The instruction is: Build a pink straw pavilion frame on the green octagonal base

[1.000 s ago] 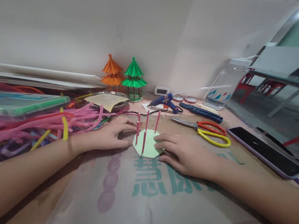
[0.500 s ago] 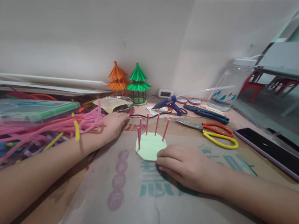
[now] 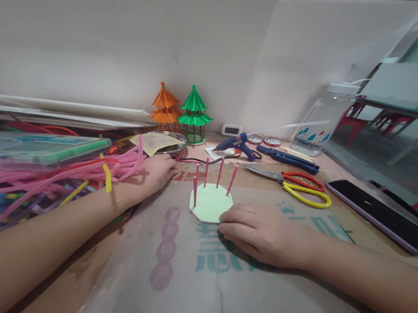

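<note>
A pale green octagonal board [image 3: 209,202] lies flat on the printed mat, with several thin pink sticks [image 3: 231,181] standing near its edge. My right hand [image 3: 260,233] grips the board's right edge, its fingers close together. Farther left, my left hand [image 3: 159,171] is by the round metal dish [image 3: 183,147], with its fingers curled in. What those fingers hold, if anything, is too small to tell. Beside my left wrist lies a bundle of pink pipe cleaners [image 3: 83,171].
Behind the board are a blue glue gun [image 3: 237,144], two small paper pagodas, orange [image 3: 165,102] and green [image 3: 195,109], and a small digital clock [image 3: 231,129]. Scissors [image 3: 303,187], a blue utility knife [image 3: 288,158], a phone [image 3: 382,215] and a clear bottle [image 3: 321,121] lie or stand right.
My left hand has drawn back slightly from the metal dish, and its fingers are more curled. The dark item over the dish is no longer visible there. My right hand stays on the board.
</note>
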A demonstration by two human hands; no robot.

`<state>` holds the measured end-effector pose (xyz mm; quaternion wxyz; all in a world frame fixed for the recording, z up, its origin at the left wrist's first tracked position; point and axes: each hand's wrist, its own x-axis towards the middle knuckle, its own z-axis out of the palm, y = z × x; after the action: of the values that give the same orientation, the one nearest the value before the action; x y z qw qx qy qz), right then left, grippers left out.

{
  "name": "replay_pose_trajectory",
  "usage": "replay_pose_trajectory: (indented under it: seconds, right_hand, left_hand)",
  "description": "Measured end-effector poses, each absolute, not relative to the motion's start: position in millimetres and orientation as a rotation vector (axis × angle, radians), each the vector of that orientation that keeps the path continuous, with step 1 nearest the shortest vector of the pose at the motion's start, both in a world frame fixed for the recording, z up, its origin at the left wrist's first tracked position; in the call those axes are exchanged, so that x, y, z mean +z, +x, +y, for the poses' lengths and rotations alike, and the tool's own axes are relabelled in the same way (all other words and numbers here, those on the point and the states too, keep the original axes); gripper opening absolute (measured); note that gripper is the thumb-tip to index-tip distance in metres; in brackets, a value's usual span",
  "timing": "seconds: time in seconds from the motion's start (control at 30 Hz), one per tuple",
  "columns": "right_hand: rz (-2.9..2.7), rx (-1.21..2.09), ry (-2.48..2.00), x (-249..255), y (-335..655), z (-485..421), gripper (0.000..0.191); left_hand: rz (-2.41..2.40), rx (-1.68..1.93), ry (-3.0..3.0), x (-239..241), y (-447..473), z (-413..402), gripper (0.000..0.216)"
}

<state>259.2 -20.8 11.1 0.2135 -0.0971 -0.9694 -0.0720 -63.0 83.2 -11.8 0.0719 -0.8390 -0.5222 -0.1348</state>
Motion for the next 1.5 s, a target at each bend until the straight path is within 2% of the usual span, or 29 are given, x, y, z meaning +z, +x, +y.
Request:
replay_pose_trajectory:
  seconds: [0.2,0.47,0.6,0.7,0.87,0.97,1.03,1.1,1.23,1.37,1.5]
  right_hand:
    - [-2.673,-0.21,-0.223,12.8,258.4,-22.0,0.019]
    - [-2.742,-0.17,-0.245,14.9,255.0,-21.1,0.021]
    - [-2.712,-0.128,-0.228,13.6,256.4,-22.0,0.017]
    - [-2.538,-0.018,-0.421,11.0,264.0,-15.4,0.016]
    - [-2.229,0.239,-1.152,6.0,277.2,8.3,0.037]
    - [-2.268,0.496,-1.277,3.6,276.1,16.6,0.074]
    - [-2.36,0.524,-1.239,3.3,272.5,18.8,0.1]
    - [-2.465,0.496,-1.21,3.8,268.5,20.2,0.111]
    - [-2.589,0.471,-1.253,6.4,262.6,22.4,0.108]
    - [-2.597,0.448,-1.172,9.2,260.7,22.5,0.098]
    - [-2.59,0.449,-1.049,10.3,261.5,21.2,0.088]
  left_hand:
    - [-1.636,-0.411,-2.474,-15.3,-63.4,87.2,0.025]
    - [-1.645,-0.371,-2.434,-16.2,-70.3,85.6,0.037]
    - [-1.641,-0.317,-2.416,-19.2,-73.9,82.1,0.031]
    - [-1.63,-0.306,-2.423,-22.9,-73.7,82.8,0.033]
    - [-1.638,-0.34,-2.415,-11.5,-66.3,76.6,0.037]
    - [-1.627,-0.334,-2.472,11.3,-61.0,61.8,0.029]
    - [-1.603,-0.274,-2.693,26.1,-57.7,49.7,0.025]
    - [-1.543,-0.194,-2.966,34.2,-53.4,39.3,0.036]
    - [-1.426,-0.374,-3.171,28.1,-39.0,30.2,0.062]
    - [-1.382,-0.571,-3.232,17.3,-25.3,30.1,0.058]
    - [-1.438,-0.613,-3.277,16.8,-22.1,28.6,0.052]
